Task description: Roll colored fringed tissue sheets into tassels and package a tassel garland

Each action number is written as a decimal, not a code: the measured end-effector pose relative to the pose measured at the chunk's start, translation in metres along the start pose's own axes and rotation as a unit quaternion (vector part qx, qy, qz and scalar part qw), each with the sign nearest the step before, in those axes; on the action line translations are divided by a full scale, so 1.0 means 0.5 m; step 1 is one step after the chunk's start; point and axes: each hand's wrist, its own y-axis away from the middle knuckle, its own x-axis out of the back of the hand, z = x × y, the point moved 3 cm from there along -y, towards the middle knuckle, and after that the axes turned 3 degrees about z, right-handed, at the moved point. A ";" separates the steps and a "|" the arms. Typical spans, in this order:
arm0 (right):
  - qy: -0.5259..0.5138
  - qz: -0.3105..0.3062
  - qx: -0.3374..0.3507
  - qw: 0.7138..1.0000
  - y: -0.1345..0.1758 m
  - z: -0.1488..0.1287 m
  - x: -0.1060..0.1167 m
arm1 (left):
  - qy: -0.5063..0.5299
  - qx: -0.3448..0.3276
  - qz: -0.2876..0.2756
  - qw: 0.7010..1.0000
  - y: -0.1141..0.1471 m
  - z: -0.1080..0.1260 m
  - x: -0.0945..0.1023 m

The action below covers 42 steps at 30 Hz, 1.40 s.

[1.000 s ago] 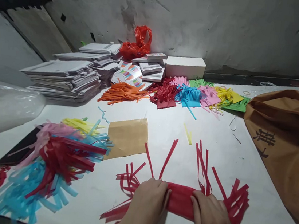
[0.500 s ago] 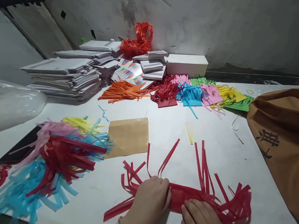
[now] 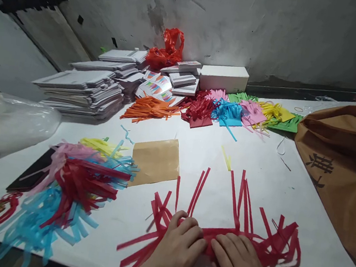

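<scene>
A sheet of red fringed tissue paper (image 3: pixel 212 233) lies across the table's front, its cut strips fanning out to both sides and away from me. My left hand (image 3: pixel 177 249) is closed over its left part, with the fingers curled onto the folded middle band. Close beside it, my right hand (image 3: pixel 241 262) presses on the same band with fingers together and bent; its thumb is mostly hidden. To the left rests a pile of tassels, with a red tassel (image 3: pixel 88 181) on top of a blue tassel (image 3: pixel 34 217), pink strips and yellow strips.
Brown kraft paper (image 3: pixel 156 161) lies beyond the tassel pile. Fringed bundles, such as an orange one (image 3: pixel 150 109) and a blue one (image 3: pixel 231 114), line the back. Stacked white packets (image 3: pixel 81 90) stand back left, a white box (image 3: pixel 223 78) behind, and brown cloth (image 3: pixel 331 140) at right.
Both hands have drawn closer together over the red paper. Less of the flat red band shows between them, and the left fingers are curled further. The view has shifted slightly.
</scene>
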 end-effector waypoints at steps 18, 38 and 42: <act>0.116 -0.136 -0.096 0.979 -0.035 0.057 -0.013 | -0.081 0.196 0.010 0.977 0.002 -0.020 0.000; -0.039 -0.031 0.030 0.998 -0.044 -0.030 -0.029 | 0.045 0.073 0.081 0.993 0.020 -0.005 0.007; -0.012 -0.070 0.078 0.994 -0.002 0.012 0.001 | 0.071 0.076 0.075 0.992 0.040 -0.017 0.008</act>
